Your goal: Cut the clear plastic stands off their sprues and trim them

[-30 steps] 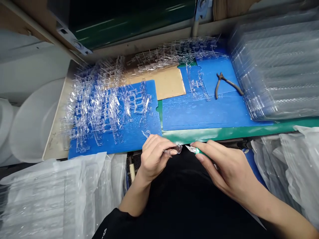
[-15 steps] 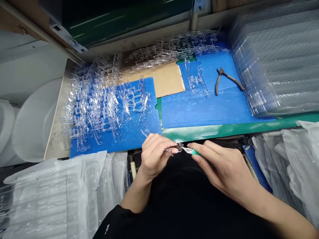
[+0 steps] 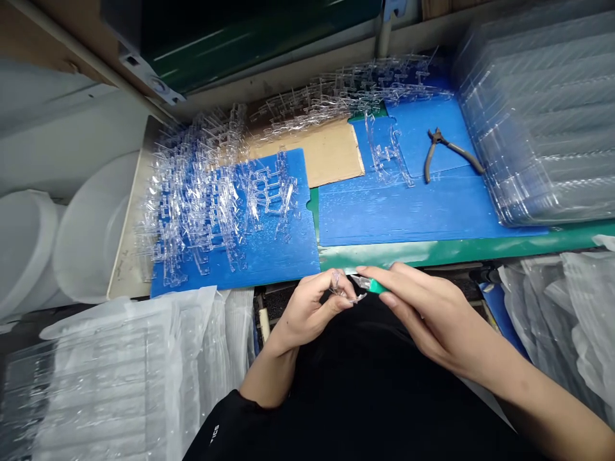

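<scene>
In the head view, my left hand [image 3: 312, 310] is closed around a small clear plastic part [image 3: 340, 285], pinched between thumb and fingers and partly hidden by them. My right hand [image 3: 432, 314] grips a utility knife [image 3: 376, 287] with a green handle. Its blade points left, close by the plastic part; whether it touches cannot be made out. Both hands are held in front of the bench edge, over my dark clothing. Beyond them, many clear plastic parts [image 3: 202, 198] lie heaped on a blue sheet [image 3: 293, 256].
Side cutters [image 3: 451, 153] lie on blue sheeting at the right, near a clear plastic part on its runner [image 3: 387, 153]. Stacked clear trays [image 3: 542, 128] stand at far right. More parts line the back beside cardboard [image 3: 331, 153]. Bagged trays [image 3: 110, 378] flank me below.
My left hand has turned, and the plastic part in it now sits at a different angle. The knife blade has swung slightly upward. The whole view has shifted a little.
</scene>
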`<state>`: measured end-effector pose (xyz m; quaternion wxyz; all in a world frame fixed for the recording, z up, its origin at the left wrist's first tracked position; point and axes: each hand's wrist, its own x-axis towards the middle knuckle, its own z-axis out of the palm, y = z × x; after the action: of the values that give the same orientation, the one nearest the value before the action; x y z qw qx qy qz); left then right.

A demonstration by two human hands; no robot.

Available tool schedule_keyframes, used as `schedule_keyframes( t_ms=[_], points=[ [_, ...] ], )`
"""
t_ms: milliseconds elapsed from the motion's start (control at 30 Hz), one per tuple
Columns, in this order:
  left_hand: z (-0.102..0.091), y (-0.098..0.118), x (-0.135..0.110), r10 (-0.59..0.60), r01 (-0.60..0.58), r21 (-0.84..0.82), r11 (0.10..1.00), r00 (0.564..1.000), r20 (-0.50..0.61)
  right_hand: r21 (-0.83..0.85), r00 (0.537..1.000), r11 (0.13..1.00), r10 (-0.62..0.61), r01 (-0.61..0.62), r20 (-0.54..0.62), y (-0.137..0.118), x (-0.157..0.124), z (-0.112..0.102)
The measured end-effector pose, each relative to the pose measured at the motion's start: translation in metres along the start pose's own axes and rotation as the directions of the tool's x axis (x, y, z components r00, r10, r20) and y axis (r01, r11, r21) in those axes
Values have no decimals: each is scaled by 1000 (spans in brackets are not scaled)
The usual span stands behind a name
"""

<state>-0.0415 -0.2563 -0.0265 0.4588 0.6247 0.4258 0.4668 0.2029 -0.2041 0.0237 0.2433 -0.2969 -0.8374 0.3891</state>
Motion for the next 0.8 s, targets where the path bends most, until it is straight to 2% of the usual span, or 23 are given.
schedule_keyframes(
  t_ms=[133,400,600,800],
  points=[
    [1,0,-2,9,-9,9,1000,1000,3,19,999,1000,-17,16,34,-5,1,0],
    [2,5,0,31,-31,10,999,999,27,3,999,999,-45,45,31,-5,1,0],
    [3,4,2,87,-88,22,996,995,38,21,998,999,-37,36,50,-7,1,-4],
    [5,4,1,59,-60,10,998,998,30,81,1000,997,6,-8,31,-9,-4,0]
  ],
)
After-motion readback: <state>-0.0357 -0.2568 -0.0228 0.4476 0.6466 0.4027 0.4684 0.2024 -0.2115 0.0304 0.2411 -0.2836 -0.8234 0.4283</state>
